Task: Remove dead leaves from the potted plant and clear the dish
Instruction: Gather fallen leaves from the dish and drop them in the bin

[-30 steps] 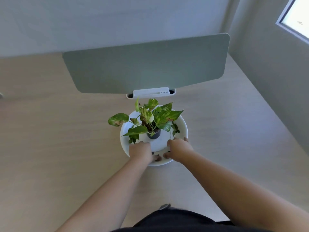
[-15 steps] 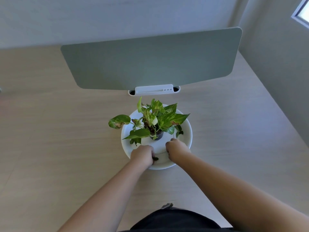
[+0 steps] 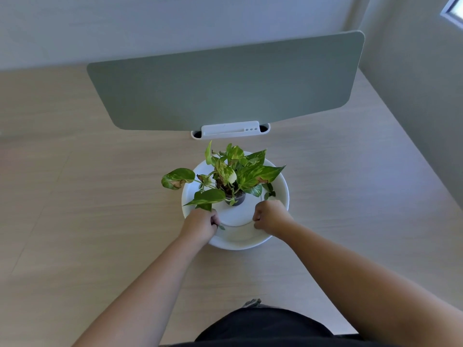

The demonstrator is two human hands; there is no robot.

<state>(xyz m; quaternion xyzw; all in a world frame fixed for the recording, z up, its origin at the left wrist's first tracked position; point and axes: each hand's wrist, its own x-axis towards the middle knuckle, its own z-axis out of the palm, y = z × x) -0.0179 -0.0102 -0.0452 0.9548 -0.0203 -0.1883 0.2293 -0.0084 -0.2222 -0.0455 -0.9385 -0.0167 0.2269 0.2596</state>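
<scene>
My left hand (image 3: 200,222) is curled tight around small dark leaf scraps (image 3: 220,226) at the near side of the round white ceramic dish (image 3: 280,182), where the small leafy potted plant (image 3: 233,179) stands. My right hand (image 3: 269,216) is fisted on the rim; I cannot tell what it holds. I judge I'm clearing fallen bits, and next I should carry them off without knocking the pot.

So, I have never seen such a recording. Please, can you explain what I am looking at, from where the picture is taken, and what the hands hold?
No machine here: a person works with bare hands. The camera sits on the person's head, looking down. On the wooden table stands a white dish with a small potted plant in it; some leaves have brown spots. Behind is a grey-green panel. The left hand is closed on a small leaf piece. The right hand is closed too; what it holds is hidden.
</scene>
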